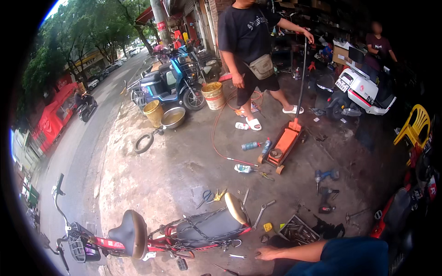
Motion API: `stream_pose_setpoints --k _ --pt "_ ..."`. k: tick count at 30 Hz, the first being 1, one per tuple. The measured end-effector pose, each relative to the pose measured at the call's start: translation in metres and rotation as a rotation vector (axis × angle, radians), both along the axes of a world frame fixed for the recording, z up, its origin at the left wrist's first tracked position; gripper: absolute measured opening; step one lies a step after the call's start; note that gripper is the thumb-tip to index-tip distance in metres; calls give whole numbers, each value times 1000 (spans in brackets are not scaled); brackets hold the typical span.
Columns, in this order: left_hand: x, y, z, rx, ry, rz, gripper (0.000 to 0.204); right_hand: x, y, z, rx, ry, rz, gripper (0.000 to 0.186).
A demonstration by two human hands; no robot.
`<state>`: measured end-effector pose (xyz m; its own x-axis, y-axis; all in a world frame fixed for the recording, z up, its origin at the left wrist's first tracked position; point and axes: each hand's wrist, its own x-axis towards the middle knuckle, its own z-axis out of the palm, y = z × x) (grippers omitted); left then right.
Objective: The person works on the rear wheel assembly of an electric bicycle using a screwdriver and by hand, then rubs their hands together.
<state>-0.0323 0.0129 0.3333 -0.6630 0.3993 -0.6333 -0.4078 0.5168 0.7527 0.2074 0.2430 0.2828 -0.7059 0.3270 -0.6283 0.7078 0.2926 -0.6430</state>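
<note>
Looking down, we see our right hand (265,253) near a slim silver metal wrench (237,255); whether either hand grips anything, we cannot tell.

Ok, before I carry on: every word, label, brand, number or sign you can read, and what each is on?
Placed only; I don't copy wording or brands:
Black T-shirt: pale ornate chest lettering, not transcribed.
White scooter: dark characters, red emblem, not transcribed.
Maroon T-shirt: pale chest lettering, too small.
White bucket: printing, too small.
Red pole sign: too small.
Wrench: no legible marking.
</note>
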Motion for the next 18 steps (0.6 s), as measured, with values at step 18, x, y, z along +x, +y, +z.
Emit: stream_pose_setpoints --k 18 --pt "-3 -27 129 -49 164 -289 21 178 87 176 244 -182 -920 35"
